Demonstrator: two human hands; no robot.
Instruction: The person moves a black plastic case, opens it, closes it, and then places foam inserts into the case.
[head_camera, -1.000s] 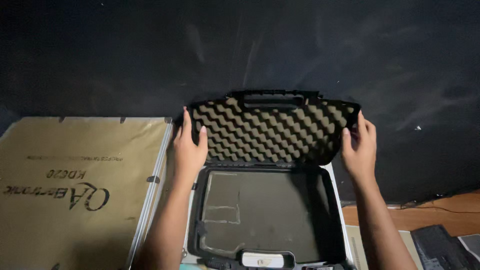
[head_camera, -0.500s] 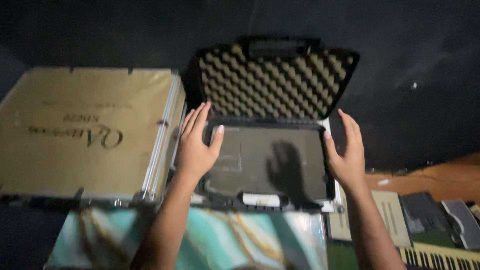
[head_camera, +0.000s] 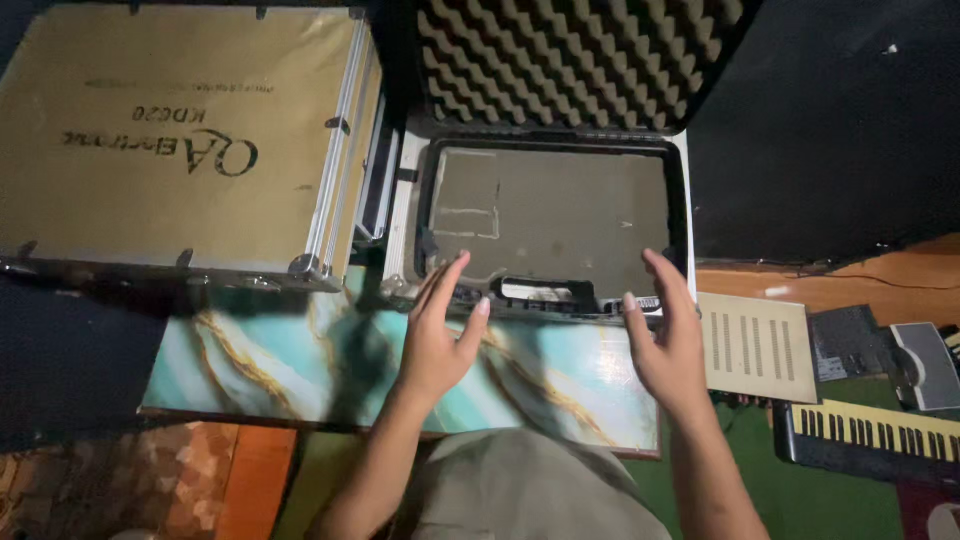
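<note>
A marbled teal tabletop (head_camera: 300, 365) with gold veins fills the middle of the dim scene. Behind it hangs a dark wall (head_camera: 830, 130). To its right lie a wooden floor strip (head_camera: 860, 285), a green carpet (head_camera: 800, 500) and a small keyboard (head_camera: 880, 430). Below its left corner sits a patterned orange rug (head_camera: 150, 480).

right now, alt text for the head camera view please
Two bare hands, left hand and right hand, hover open at the front edge of an open black case with an egg-crate foam lid. A tan aluminium-edged case sits beside it on a marbled teal tabletop.
</note>
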